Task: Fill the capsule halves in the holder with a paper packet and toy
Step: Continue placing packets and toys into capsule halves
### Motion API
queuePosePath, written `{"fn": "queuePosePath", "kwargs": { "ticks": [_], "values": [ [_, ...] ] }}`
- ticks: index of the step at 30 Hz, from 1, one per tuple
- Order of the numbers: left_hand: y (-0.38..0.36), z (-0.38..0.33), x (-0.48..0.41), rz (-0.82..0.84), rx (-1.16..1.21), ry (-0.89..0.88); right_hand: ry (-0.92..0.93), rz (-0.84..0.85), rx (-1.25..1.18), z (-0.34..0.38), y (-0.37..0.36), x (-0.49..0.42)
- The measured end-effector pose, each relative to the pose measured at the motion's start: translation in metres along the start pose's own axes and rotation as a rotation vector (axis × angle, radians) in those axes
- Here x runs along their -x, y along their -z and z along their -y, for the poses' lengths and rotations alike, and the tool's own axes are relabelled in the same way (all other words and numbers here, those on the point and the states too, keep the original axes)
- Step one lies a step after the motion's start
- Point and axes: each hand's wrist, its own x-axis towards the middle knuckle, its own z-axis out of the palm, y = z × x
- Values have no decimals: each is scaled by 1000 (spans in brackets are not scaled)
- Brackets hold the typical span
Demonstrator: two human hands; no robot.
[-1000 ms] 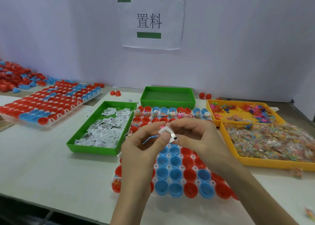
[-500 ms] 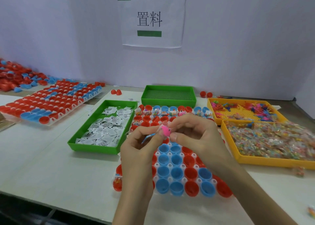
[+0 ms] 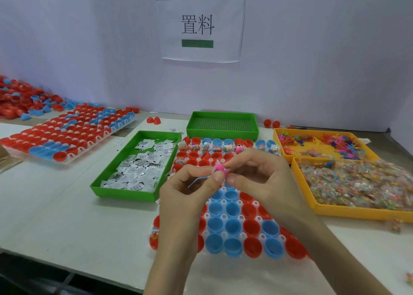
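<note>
Pinched over the holder (image 3: pixel 241 217), above its middle rows: pink toy (image 3: pixel 220 168) — small, bright pink, lumpy, exact shape too small to make out. Thin blue strand (image 3: pixel 197 181) running off it toward the left palm; cannot tell whether part of the toy.

State of left hand (image 3: pixel 185 194): thumb and index tip clamped on the toy, other fingers curled in. State of right hand (image 3: pixel 259 176): thumb and index tip nipping the same toy from the other side, remaining fingers loosely bent. Both wrists above the holder's near half.

In the holder: capsule halves (image 3: pixel 232 227), red and blue mixed, open side up, near rows showing bare insides. Far row carrying small clear bags (image 3: pixel 223 148) of coloured bits.

Just left of the holder: green tray (image 3: pixel 125 194) of white paper packets (image 3: pixel 143 167) with black print. Behind the holder: 2nd green tray (image 3: pixel 223 133), mesh floor. Right of the holder, 2 more — nearer yellow tray (image 3: pixel 348 214) heaped with clear bagged toys (image 3: pixel 357 182), farther yellow tray (image 3: pixel 312 146) with loose coloured plastic toys (image 3: pixel 335 142). Well left of the holder: another holder (image 3: pixel 67 138) full of red and blue halves, loose pile (image 3: pixel 20 102) beyond it. On the wall behind the holder: paper sign (image 3: pixel 199 25), 2 printed characters, 2 green bars.
</note>
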Motion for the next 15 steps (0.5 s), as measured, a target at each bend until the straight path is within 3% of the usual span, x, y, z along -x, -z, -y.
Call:
{"fn": "queuePosePath", "kwargs": {
  "ticks": [9, 15],
  "values": [
    [18, -7, -9, -65, -184, -108, 59, -23, 115, -4, -3, 3],
    [61, -30, -58, -189, -445, -152, 30, -226, 152, -2, 19, -4]
  ]
}}
